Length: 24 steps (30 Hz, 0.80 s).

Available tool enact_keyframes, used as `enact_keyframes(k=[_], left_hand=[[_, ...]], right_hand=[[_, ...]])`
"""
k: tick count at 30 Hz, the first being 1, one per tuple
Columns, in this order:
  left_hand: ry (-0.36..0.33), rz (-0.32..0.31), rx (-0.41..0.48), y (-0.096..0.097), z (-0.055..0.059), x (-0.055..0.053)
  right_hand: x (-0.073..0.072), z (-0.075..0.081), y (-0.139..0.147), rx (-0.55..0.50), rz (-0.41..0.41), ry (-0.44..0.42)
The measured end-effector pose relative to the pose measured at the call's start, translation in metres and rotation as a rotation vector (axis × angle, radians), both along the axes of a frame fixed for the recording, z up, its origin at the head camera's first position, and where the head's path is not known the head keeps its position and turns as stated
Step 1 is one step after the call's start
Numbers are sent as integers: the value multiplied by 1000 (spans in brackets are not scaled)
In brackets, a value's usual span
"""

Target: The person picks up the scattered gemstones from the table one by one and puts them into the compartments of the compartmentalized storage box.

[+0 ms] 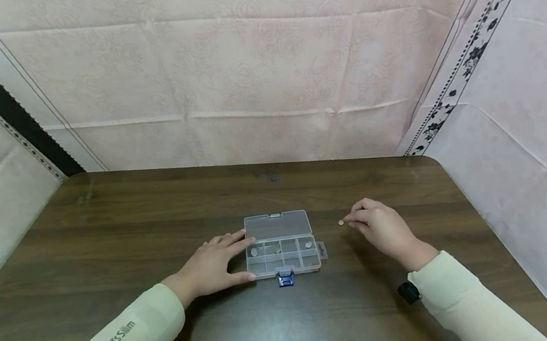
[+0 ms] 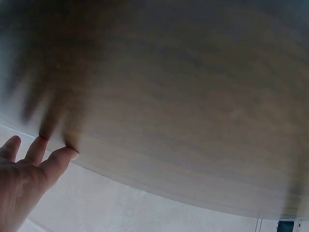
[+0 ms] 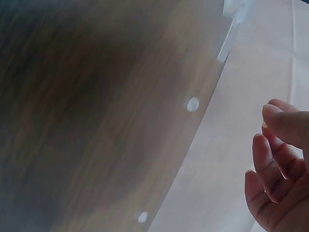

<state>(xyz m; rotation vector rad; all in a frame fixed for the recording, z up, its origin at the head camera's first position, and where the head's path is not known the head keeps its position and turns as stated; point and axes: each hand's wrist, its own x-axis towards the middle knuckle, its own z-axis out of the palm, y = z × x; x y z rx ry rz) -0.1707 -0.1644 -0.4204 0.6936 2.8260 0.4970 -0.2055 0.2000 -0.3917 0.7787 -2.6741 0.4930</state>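
right hand [image 1: 379,229] pinches disc [image 1: 341,222] | left hand [image 1: 213,265] straight-fingered, touching box [image 1: 306,269] | two discs [image 3: 193,104] on table [image 3: 116,145]

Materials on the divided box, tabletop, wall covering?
Divided box: likely rigid plastic, smooth; translucent lid and thin molded-looking dividers.
Tabletop: wood or wood-look laminate, satin; brown grain, soft glare. Core can't be told.
Wall covering: possibly fabric or thin plastic sheet, mostly matte; fold creases, faint floral pattern.

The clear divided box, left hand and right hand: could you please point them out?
Clear divided box [image 1: 278,227], head view: open lid's panel.
Left hand [image 1: 212,266], head view: back of hand.
Right hand [image 1: 384,229], head view: back of hand.
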Motion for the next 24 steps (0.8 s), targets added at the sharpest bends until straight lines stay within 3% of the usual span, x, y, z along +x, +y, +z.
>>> enact_keyframes(k=[14, 24], left_hand=[[7, 0, -6, 0, -1, 0], [9, 0, 0, 0, -1, 0]], right_hand=[[10, -1, -21, -20, 71, 59], [19, -4, -35, -33, 98, 17]])
